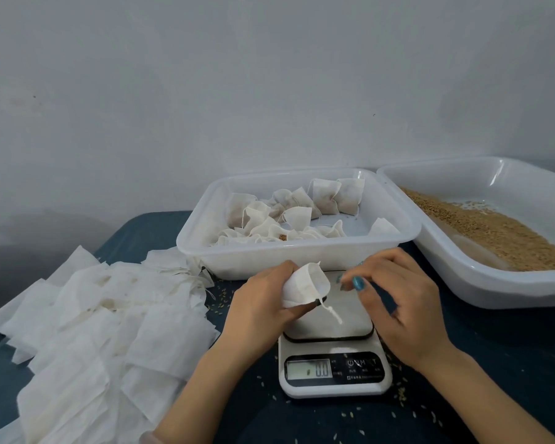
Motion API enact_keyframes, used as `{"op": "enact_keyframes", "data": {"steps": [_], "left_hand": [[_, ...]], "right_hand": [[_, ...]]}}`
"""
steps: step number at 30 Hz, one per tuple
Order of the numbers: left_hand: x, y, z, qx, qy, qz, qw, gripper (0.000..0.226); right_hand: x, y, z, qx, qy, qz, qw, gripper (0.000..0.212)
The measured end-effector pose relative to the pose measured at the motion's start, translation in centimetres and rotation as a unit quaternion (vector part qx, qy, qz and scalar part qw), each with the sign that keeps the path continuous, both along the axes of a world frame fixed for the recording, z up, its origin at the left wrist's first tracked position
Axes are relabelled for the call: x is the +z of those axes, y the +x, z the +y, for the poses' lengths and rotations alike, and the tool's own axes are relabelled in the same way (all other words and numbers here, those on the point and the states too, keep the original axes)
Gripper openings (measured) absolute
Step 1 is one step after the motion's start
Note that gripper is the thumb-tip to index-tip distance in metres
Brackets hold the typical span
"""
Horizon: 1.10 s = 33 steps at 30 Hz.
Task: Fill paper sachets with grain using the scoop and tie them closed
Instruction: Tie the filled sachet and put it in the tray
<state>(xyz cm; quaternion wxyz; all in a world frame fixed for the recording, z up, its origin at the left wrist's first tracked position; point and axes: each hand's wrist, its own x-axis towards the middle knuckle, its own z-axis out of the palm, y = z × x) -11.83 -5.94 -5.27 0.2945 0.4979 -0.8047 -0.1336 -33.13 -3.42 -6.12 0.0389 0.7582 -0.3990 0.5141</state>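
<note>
- Cupping soft, crinkled paper, the grip of the left hand [260, 302] is closed round a sachet [305, 285], which is held over the scale [334, 373] with its mouth turned rightward, probably for filling.
- The grip of the right hand [398, 302] is narrowed beside that mouth; whether string is pinched cannot be told.
- Loose grain [494, 229] is kept nearby in a glossy tray [494, 293].

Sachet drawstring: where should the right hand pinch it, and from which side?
I'd pinch the drawstring at its loose tail dangling below the sachet mouth, coming from the right. The mouth faces right over the scale, and the left hand wraps the sachet's left side, so only that side is free.
</note>
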Motion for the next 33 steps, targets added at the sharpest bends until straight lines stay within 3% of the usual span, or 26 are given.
{"op": "enact_keyframes", "data": {"steps": [5,9,14,19,23,26,28,33], "left_hand": [[-0.3,-0.1,-0.2,0.006,0.012,-0.002,1.000,0.031],[-0.8,0.0,-0.4,0.016,0.012,-0.002,1.000,0.030],[-1.2,0.0,-0.7,0.032,0.012,-0.006,0.999,0.035],[-1.3,0.0,-0.7,0.038,0.004,0.009,0.999,0.029],[-1.3,0.0,-0.7,0.033,0.003,0.019,0.999,0.031],[-1.2,-0.1,-0.7,0.029,0.003,0.020,0.999,0.033],[-1.2,-0.2,-0.6,0.027,0.009,0.018,0.999,0.031],[-1.3,-0.3,-0.6,0.023,0.013,0.024,0.999,0.031]], "right_hand": [[-0.6,0.2,0.0,-0.085,0.116,0.052,0.988,0.003],[-0.6,0.1,-0.2,-0.098,0.156,0.061,0.981,0.010],[0.8,-0.4,-0.2,-0.115,0.134,0.022,0.984,0.009],[4.4,-4.6,-2.4,-0.243,0.079,-0.048,0.965,0.007],[5.4,-11.4,-5.1,-0.337,0.250,-0.026,0.907,0.020],[5.5,-14.8,-6.2,-0.392,0.440,0.104,0.801,0.036],[5.5,-15.5,-6.6,-0.391,0.500,0.162,0.756,0.041],[5.2,-15.3,-6.2,-0.427,0.453,0.203,0.756,0.039]]}}
